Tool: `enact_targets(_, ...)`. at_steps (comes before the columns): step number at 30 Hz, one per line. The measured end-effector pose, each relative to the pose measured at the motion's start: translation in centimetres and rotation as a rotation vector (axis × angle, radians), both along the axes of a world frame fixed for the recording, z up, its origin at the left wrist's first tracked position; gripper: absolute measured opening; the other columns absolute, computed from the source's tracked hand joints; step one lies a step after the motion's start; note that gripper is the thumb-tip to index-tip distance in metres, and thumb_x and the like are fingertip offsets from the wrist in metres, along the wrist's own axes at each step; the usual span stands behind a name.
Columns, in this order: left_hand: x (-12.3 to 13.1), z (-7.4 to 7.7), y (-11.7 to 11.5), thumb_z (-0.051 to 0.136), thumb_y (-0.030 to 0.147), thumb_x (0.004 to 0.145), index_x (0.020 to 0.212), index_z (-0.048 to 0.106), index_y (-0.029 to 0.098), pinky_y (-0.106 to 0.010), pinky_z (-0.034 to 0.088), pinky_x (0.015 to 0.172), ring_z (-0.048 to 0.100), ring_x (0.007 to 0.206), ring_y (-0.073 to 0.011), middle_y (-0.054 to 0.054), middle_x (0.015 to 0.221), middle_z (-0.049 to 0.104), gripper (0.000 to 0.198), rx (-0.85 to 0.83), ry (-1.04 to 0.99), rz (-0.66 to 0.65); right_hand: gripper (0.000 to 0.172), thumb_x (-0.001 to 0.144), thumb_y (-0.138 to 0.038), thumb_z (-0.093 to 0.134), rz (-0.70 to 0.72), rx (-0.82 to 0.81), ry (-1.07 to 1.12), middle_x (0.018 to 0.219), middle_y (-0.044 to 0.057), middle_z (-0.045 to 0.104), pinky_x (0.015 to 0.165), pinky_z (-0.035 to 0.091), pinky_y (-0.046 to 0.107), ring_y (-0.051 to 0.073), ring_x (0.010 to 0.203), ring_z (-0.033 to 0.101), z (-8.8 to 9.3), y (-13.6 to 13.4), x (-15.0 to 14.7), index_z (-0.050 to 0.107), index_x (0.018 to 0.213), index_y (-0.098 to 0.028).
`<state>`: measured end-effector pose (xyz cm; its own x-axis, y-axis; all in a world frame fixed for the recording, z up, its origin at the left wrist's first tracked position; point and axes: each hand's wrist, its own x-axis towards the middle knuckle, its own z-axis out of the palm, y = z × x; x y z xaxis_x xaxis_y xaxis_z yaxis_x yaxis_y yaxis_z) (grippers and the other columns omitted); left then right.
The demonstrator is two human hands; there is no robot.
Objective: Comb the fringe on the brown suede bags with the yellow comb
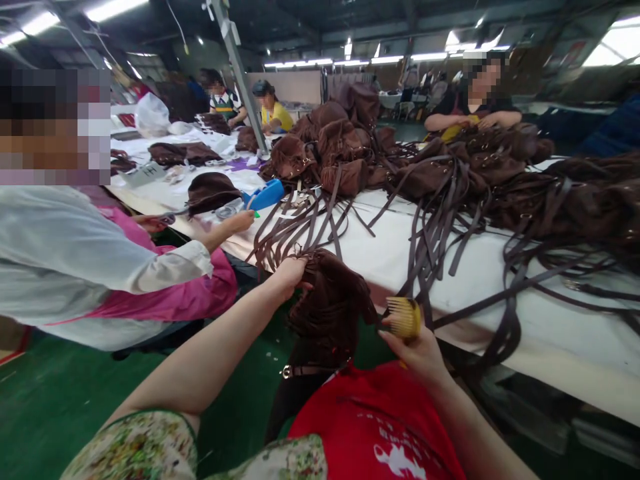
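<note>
A dark brown fringed bag (327,300) hangs in front of me at the table's near edge, over my lap. My left hand (291,275) is closed on its upper left edge, the fingers partly hidden by the fringe. In my right hand (423,350) is a yellow comb (403,317), teeth pointing left, just to the right of the bag. My right thumb and a finger are close to the bag's right side; whether they touch it I cannot tell. A belt-like strap with a metal buckle (286,372) shows below the bag.
Brown bags (345,140) with long dangling straps (425,220) are heaped on the white table (380,243). At my left, a co-worker in a white shirt (100,247) sits close, near a blue object (267,195) and a brown piece (213,191). Other people work across the table.
</note>
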<state>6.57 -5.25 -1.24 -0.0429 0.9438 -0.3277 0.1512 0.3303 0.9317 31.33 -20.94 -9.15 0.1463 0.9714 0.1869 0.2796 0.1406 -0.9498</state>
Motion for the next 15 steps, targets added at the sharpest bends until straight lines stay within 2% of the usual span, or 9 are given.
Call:
enact_targets(3,2.0,0.6,-2.3,0.042,0.014,0.085,0.083,0.060,0.010,-0.023,0.052,0.043,0.062,0.054,-0.0140,-0.009,0.073,0.067,0.019,-0.104,-0.135,-0.069,0.027,0.079,-0.039,0.064,-0.086,0.092,-0.020,0.100,0.009,0.070,0.093,0.049,0.041,0.025,0.099,0.064,0.7,1.0,-0.9,0.067,0.096,-0.019)
enact_targets(7,4.2,0.9,-5.4,0.039,0.013,0.089,0.087,0.060,0.006,-0.030,0.059,0.055,0.068,0.067,-0.0191,-0.014,0.081,0.070,0.023,-0.242,-0.370,-0.150,0.034,0.078,-0.042,0.065,-0.063,0.011,-0.048,0.099,0.009,0.069,0.087,0.051,0.038,0.024,0.092,0.065,0.4,1.8,-1.1,0.065,0.101,-0.017)
enact_targets(10,5.3,0.7,-6.5,0.038,0.010,0.089,0.086,0.059,0.006,-0.031,0.060,0.056,0.069,0.067,-0.0204,-0.016,0.080,0.070,0.022,-0.269,-0.411,-0.147,0.032,0.080,-0.042,0.063,0.058,0.031,-0.176,0.098,0.008,0.066,0.080,0.051,0.034,0.022,0.087,0.062,0.0,1.6,-0.8,0.063,0.099,-0.017)
enact_targets(15,5.1,0.5,-6.2,0.034,0.008,0.090,0.084,0.057,0.007,-0.032,0.060,0.057,0.069,0.065,-0.0207,-0.015,0.076,0.069,0.024,-0.318,-0.470,-0.020,0.025,0.079,-0.038,0.065,0.335,0.019,-0.450,0.084,0.003,0.062,0.068,0.044,0.027,0.016,0.074,0.056,0.1,-0.5,0.6,0.061,0.093,-0.018)
